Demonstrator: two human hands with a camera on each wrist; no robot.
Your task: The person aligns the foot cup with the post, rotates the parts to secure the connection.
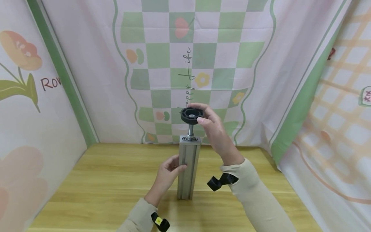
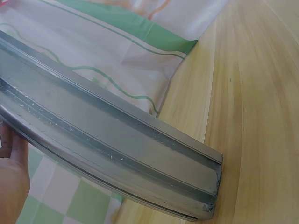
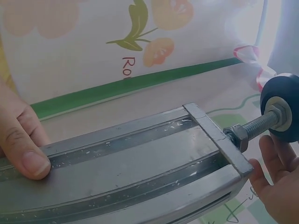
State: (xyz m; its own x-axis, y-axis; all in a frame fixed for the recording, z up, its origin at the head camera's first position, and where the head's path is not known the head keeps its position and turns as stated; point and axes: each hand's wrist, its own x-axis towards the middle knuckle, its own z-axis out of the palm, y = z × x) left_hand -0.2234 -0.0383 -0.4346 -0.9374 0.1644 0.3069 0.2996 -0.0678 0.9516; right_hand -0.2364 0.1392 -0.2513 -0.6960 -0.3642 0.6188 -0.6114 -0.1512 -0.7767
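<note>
A silver aluminium profile (image 1: 187, 174) stands upright on the wooden table. My left hand (image 1: 166, 172) grips its side, thumb on the near face. Screwed into the end plate (image 3: 217, 140) is a levelling foot (image 1: 185, 119) with a round black base, held up by a threaded rod (image 3: 261, 123). A hex nut (image 3: 237, 136) sits on the rod against the plate. My right hand (image 1: 215, 132) holds the black base by its rim, thumb on the near side and fingers behind. In the left wrist view, the profile's lower end (image 2: 205, 186) meets the table.
The wooden table (image 1: 101, 180) has a printed cloth (image 1: 159, 54) hanging behind it and more cloth on both sides. Black straps, the right one (image 1: 221, 182) and the left one (image 1: 160, 222), are on my sleeves.
</note>
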